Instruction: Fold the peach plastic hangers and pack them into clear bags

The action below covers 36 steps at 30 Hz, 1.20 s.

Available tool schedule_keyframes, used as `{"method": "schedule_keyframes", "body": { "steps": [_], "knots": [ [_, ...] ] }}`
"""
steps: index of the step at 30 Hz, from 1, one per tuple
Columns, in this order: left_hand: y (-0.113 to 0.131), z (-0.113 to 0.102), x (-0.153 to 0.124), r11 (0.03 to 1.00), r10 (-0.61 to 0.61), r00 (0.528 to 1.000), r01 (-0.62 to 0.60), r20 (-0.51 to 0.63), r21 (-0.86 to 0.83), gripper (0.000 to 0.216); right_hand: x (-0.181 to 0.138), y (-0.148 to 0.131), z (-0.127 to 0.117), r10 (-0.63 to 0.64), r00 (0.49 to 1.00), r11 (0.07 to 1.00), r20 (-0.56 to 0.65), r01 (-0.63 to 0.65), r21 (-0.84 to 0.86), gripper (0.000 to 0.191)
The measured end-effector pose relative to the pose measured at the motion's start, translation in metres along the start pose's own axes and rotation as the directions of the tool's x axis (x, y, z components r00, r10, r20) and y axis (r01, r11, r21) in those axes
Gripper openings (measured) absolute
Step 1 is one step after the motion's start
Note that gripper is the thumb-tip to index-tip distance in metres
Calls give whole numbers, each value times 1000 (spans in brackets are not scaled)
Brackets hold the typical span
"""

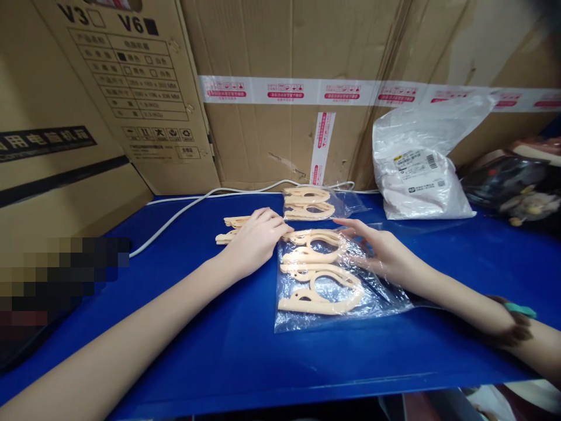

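Observation:
Two beige folding clothes hangers (322,292) lie folded inside a clear plastic bag (291,323) on the blue table. My left hand (258,240) is closed over more folded hangers (227,237) left of the bag, their ends sticking out under the palm. Its thumb side meets the bag's upper left corner, and the undersides of its fingers are hidden. At the bag's right side my right hand (379,248) has its fingers apart, index finger stretched out. The lower fingers touch the plastic; whether they are inside or behind it I cannot tell.
Behind my hands lies another clear bag with folded hangers (309,203). A white cable (188,204) runs along the back left. Cardboard boxes (263,140) wall the rear and left. A white plastic package (416,181) stands back right, beside dark bagged items (508,181).

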<state>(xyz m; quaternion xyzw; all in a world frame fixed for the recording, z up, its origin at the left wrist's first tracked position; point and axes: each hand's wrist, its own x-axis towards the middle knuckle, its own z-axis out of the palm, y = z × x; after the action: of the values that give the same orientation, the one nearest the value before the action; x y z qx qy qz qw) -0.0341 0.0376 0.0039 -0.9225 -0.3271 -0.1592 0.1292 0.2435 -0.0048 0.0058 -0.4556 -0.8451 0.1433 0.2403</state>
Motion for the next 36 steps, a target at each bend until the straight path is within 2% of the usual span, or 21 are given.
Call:
{"method": "schedule_keyframes", "body": {
  "steps": [5, 8, 10, 12, 15, 19, 22, 25, 31, 36],
  "knots": [
    [-2, -8, -2, 999, -33, 999, 33, -10, -40, 35, 2, 7, -6, 0, 1000, 992, -12, -2, -129, 60],
    [-8, -24, -4, 982, -140, 990, 140, 10, -130, 40, 3, 18, -19, 5, 1000, 995, 16, -3, -98, 60],
    [-17, -34, -8, 956, -235, 971, 240, 53, -170, 54, 3, 25, -30, 28, 1000, 996, -5, -28, -81, 60],
    [-31, -41, -14, 924, -325, 934, 347, 148, -162, 84, 3, 30, -42, 56, 995, 994, -77, -63, -86, 59],
    [-54, -45, -27, 910, -360, 876, 406, 320, -88, 117, 2, 30, -56, 118, 981, 984, -153, -136, -113, 55],
    [-74, -45, -39, 866, -389, 735, 498, 556, -53, 129, 1, 33, -63, 159, 963, 979, -216, -182, -90, 56],
    [-77, -48, -40, 814, -406, 656, 576, 637, -75, 132, 2, 41, -60, 132, 964, 984, -231, -155, -84, 57],
    [-75, -52, -37, 782, -396, 657, 607, 642, -138, 128, 3, 47, -57, 80, 976, 991, -203, -100, -90, 56],
    [-71, -53, -32, 794, -389, 723, 577, 571, -191, 114, 3, 47, -57, 57, 991, 993, -122, -69, -96, 52],
    [-69, -53, -31, 791, -405, 747, 575, 526, -207, 105, 3, 49, -56, 47, 990, 994, -130, -59, -89, 50]
  ]
}}
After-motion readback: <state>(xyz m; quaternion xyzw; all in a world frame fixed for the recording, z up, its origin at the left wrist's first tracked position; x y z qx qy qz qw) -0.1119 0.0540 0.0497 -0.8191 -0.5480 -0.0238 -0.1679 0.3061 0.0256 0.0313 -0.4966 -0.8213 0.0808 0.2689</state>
